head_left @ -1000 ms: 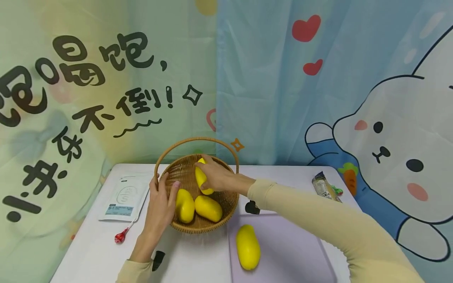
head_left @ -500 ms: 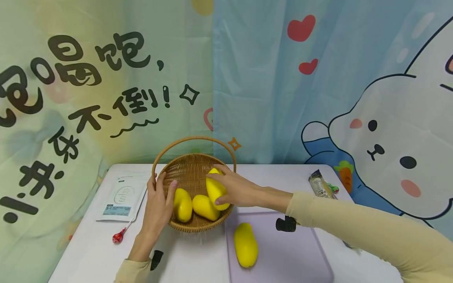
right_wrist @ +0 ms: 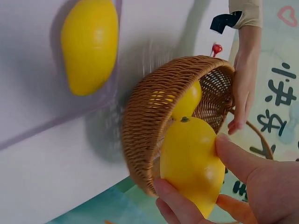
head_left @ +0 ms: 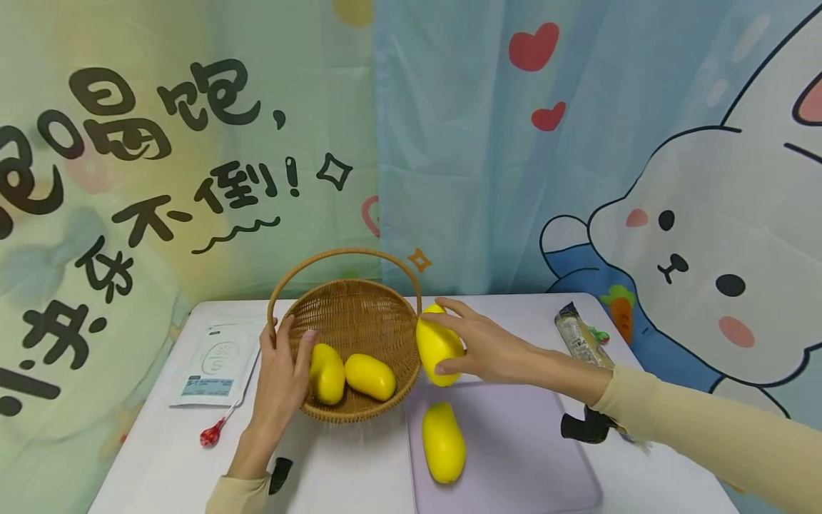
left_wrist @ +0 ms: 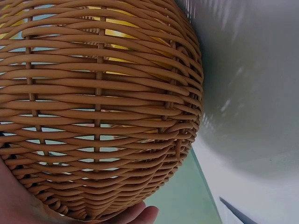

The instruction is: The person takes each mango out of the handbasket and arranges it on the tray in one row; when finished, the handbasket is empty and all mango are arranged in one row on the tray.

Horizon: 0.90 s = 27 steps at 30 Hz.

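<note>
A brown wicker basket (head_left: 359, 314) with an arched handle is tilted toward me and holds two yellow mangoes (head_left: 370, 376). My left hand (head_left: 277, 385) grips its left rim; the weave fills most of the left wrist view, with fingertips (left_wrist: 147, 215) at its lower edge. Just outside the basket's right rim, my right hand (head_left: 491, 346) holds another yellow mango (head_left: 439, 346) between thumb and fingers. Its small green stem end shows in the right wrist view, where the mango (right_wrist: 192, 156) overlaps the basket opening. One more mango (head_left: 444, 442) lies on a lilac tray (head_left: 514, 442).
To the left on the white table lie a white pouch (head_left: 215, 360) and a red lollipop (head_left: 212, 433). A wrapped snack (head_left: 581, 337) and a small green-wrapped item (head_left: 600, 335) lie at the right rear. Printed curtains (head_left: 449, 143) hang behind the table.
My right hand has lifted a mango out of the basket and carried it right, past the rim. My left hand keeps its hold on the basket. The view has turned slightly right.
</note>
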{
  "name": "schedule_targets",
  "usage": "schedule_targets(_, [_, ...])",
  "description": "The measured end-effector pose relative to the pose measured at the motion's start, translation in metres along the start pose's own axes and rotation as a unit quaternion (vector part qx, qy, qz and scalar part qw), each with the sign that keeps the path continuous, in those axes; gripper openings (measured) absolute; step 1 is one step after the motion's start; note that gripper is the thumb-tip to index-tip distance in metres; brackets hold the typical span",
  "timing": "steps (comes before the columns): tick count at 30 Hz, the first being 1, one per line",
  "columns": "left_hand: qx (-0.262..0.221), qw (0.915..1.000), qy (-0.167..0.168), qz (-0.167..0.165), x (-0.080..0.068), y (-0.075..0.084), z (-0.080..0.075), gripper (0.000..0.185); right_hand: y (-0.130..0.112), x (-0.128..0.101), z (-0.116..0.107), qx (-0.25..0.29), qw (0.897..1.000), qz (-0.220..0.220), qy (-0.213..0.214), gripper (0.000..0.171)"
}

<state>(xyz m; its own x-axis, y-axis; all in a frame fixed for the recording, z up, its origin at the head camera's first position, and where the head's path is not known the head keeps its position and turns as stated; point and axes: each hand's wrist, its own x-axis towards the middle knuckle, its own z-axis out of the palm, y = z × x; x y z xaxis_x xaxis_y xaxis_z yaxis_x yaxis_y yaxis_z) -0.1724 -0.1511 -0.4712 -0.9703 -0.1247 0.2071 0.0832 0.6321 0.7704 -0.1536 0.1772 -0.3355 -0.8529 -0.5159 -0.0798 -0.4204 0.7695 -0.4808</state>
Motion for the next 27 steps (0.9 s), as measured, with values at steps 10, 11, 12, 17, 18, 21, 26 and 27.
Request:
schedule_targets(10, [-0.001, 1.0000, 0.007, 0.003, 0.000, 0.000, 0.000, 0.072, 0.042, -0.039, 0.012, 0.045, 0.998, 0.040, 0.003, 0.072])
schedule_targets(11, [-0.001, 1.0000, 0.007, 0.003, 0.000, 0.000, 0.000, 0.071, 0.045, -0.042, 0.016, 0.051, 0.998, 0.043, 0.001, 0.072])
schedule_targets(12, [0.000, 1.0000, 0.007, 0.003, -0.001, -0.001, 0.000, 0.072, 0.049, -0.045, 0.020, 0.056, 0.997, 0.046, -0.002, 0.072])
schedule_targets(17, [-0.001, 1.0000, 0.009, 0.005, -0.001, -0.001, 0.000, 0.071, 0.062, -0.056, 0.039, 0.084, 0.994, 0.072, -0.012, 0.072])
schedule_targets(18, [-0.001, 1.0000, 0.009, 0.005, -0.001, -0.001, 0.000, 0.071, 0.065, -0.058, 0.042, 0.088, 0.993, 0.077, -0.012, 0.072])
schedule_targets(21, [-0.002, 1.0000, 0.008, 0.004, -0.001, -0.001, 0.000, 0.071, 0.073, -0.062, 0.052, 0.101, 0.990, 0.099, -0.009, 0.073])
schedule_targets(26, [0.001, 0.9999, 0.011, 0.007, 0.000, -0.001, 0.000, 0.071, 0.089, -0.069, 0.070, 0.139, 0.984, 0.112, -0.019, 0.074])
schedule_targets(27, [0.002, 0.9999, 0.012, 0.008, 0.000, -0.001, 0.000, 0.071, 0.091, -0.070, 0.073, 0.148, 0.983, 0.109, -0.025, 0.074])
